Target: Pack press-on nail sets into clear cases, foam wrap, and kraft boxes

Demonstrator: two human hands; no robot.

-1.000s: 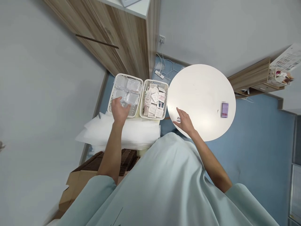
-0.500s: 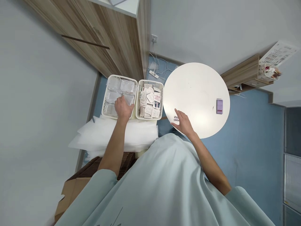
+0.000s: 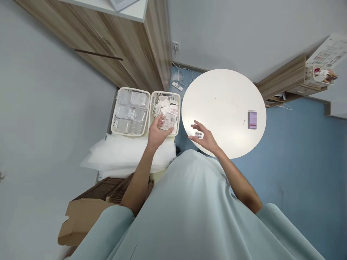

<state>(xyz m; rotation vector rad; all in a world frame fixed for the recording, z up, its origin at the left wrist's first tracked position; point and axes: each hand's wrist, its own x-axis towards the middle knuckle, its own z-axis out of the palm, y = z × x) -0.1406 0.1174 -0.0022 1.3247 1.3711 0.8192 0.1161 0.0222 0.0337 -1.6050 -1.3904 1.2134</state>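
A clear plastic box [image 3: 169, 121] is gripped between the thumb and fingers of my left hand [image 3: 157, 135], held above the right-hand white basket [image 3: 179, 108]. Beneath it, that basket holds many small white cards, some with printed or coloured pieces. Beside it stands another white basket [image 3: 112, 121] with several clear plastic boxes [image 3: 123, 112] in rows. Over the near left edge of the round white table [image 3: 225, 97], my right hand [image 3: 206, 139] is open, thumb and fingers apart. Between them lies a small card with rows of dark pieces [image 3: 198, 135] on the tabletop.
A purple box [image 3: 252, 120], partly blurred, lies on the table's right side. White foam sheets [image 3: 132, 151] are stacked in front of the baskets, with brown cardboard [image 3: 84, 216] below. A wooden cabinet [image 3: 130, 47] rises behind the baskets. A power strip [image 3: 177, 86] sits on the floor.
My left hand has lifted a clear plastic box out of the left basket and moved right, over the card basket. My right hand has shifted slightly left, around the small card. The view has shifted slightly.
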